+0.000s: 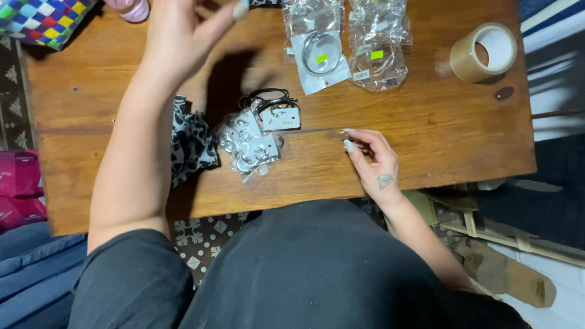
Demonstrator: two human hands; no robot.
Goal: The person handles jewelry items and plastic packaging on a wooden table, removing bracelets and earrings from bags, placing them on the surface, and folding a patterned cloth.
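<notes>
Gripping a clear plastic strip [317, 130] at frame centre, the right hand [373, 159] is pinching its end while the left hand [177, 36] is hovering spread, upper left, with packaged rings [250, 146] piled on the worktop [426, 134].

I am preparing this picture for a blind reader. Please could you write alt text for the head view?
Seen from above, a person's right hand pinches a clear flat strip on a wooden table, while the left hand is raised and blurred. Between them lie small packets of metal rings; bagged bangles and a tape roll lie further back.
</notes>
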